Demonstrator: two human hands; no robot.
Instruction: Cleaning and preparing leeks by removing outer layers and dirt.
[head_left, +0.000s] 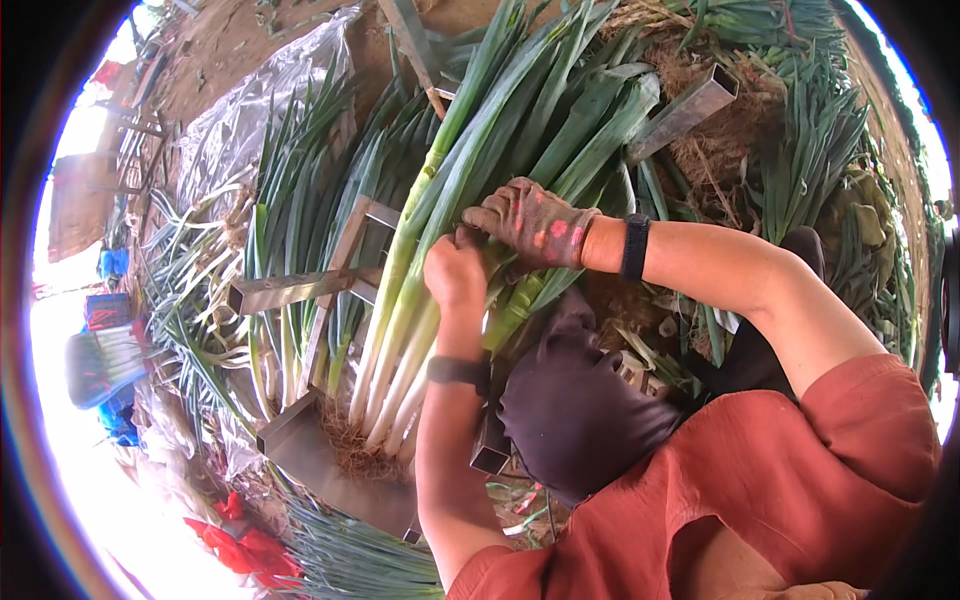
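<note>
A thick bundle of long green onions [412,285] lies across a metal frame, its white stalks and brown roots toward me and its green leaves pointing away. My bare left hand [456,268], a dark band on its wrist, is closed in a pinch against the middle of the bundle. My right hand [535,225] wears a brown glove with pink spots, and its fingers are curled on top of the stalks, meeting the left fingertips. Whatever is pinched between the two hands is hidden. The roots [365,450] rest at a metal plate [350,490] on the frame.
Metal bars [690,110] of the frame jut out on both sides. More green onions [310,220] stand left of the bundle, and others lie at the right [805,160]. Clear plastic sheeting [265,110] covers ground at the far left. A red plastic bag [245,545] lies at lower left.
</note>
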